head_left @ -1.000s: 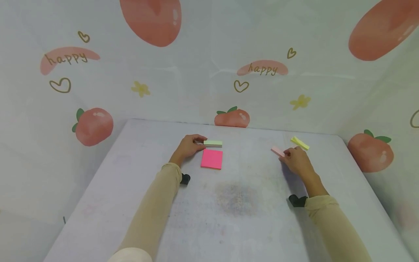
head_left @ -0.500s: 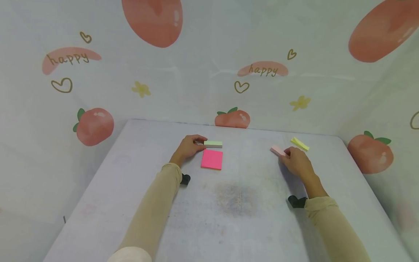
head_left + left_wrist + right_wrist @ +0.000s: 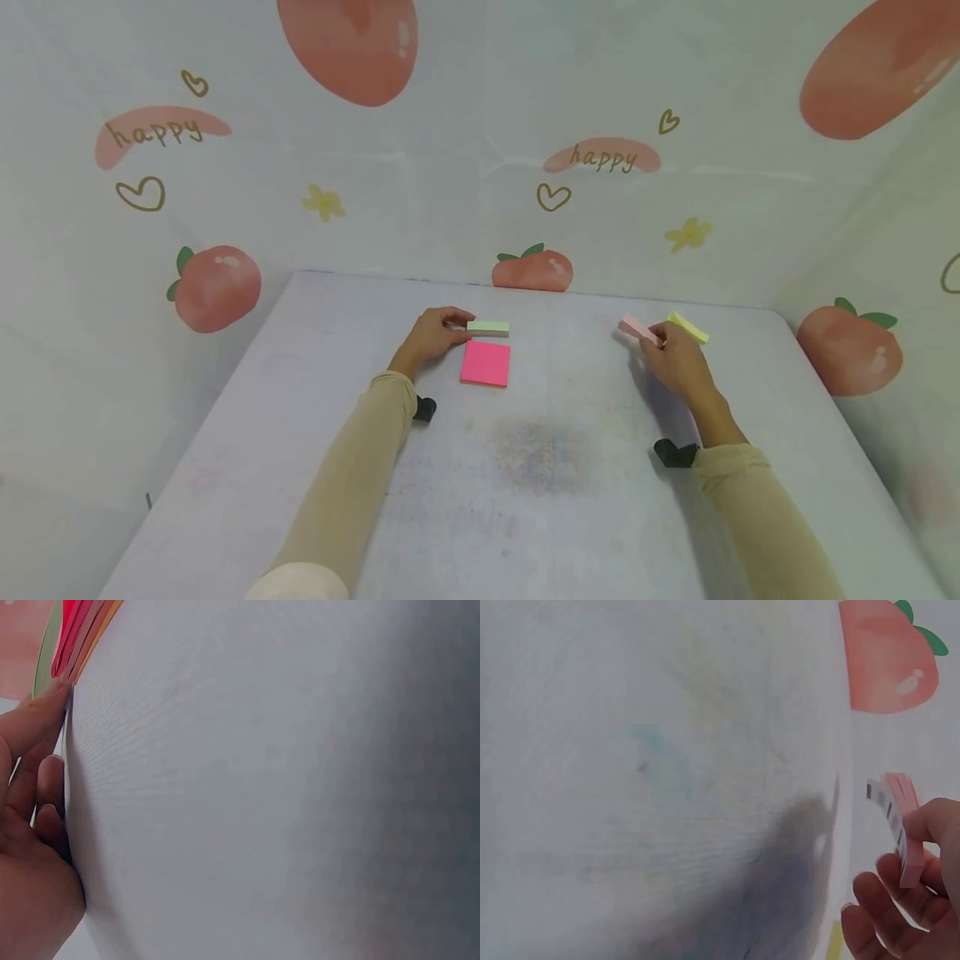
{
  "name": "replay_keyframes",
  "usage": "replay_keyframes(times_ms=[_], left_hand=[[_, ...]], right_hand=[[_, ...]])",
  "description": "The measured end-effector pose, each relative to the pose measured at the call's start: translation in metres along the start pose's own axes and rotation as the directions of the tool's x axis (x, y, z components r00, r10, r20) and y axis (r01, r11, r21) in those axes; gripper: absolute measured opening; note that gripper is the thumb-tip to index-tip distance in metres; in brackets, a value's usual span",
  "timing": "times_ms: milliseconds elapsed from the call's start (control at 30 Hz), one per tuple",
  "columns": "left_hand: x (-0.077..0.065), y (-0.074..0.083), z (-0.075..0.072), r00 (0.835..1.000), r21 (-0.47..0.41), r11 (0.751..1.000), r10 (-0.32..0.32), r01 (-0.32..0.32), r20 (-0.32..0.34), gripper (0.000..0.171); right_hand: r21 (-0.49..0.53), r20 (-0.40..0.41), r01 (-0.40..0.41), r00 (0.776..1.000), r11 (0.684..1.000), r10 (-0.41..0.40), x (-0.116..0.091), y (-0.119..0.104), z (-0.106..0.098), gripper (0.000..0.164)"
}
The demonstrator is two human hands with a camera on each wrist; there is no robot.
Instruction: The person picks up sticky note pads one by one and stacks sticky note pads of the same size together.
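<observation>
My left hand (image 3: 435,335) grips the left end of a pale green sticky-note pad (image 3: 491,328) lying on the table. Just in front of that pad lies a square stack of bright pink sticky notes (image 3: 485,364); its layered edge shows in the left wrist view. On the right, my right hand (image 3: 678,362) pinches a narrow pale pink sticky-note pad (image 3: 634,325) by one end, between thumb and fingers. In the right wrist view the pale pink pad (image 3: 911,862) is off the table, slightly bent, its printed underside showing. A yellow sticky-note pad (image 3: 693,331) lies behind the right hand, partly covered.
The white table (image 3: 555,533) has a grey smudge near its middle. A white curtain (image 3: 450,167) printed with fruit and hearts hangs behind it and along the sides. A black camera mount (image 3: 677,453) protrudes by the right wrist, another (image 3: 425,409) by the left.
The right hand has raised the pale pink pad and shifted slightly away from me, now overlapping the yellow pad in view. The left hand and the green pad have stayed in place.
</observation>
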State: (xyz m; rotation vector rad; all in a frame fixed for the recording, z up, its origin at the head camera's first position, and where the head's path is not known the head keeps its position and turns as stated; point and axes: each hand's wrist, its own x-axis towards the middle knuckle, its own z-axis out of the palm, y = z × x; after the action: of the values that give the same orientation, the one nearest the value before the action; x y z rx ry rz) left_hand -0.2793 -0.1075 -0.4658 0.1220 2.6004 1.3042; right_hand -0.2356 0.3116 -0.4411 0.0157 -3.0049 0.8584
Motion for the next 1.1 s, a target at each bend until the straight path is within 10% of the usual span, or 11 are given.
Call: replay_keyframes(times_ms=[1100], left_hand=[[-0.001,0.0,0.0,1.0,0.008,1.0,0.003,-0.003,-0.004,0.037]], right_hand=[[0.195,-0.071,0.064,0.996,0.979,-0.051,0.012,-0.039,0.019,0.042]])
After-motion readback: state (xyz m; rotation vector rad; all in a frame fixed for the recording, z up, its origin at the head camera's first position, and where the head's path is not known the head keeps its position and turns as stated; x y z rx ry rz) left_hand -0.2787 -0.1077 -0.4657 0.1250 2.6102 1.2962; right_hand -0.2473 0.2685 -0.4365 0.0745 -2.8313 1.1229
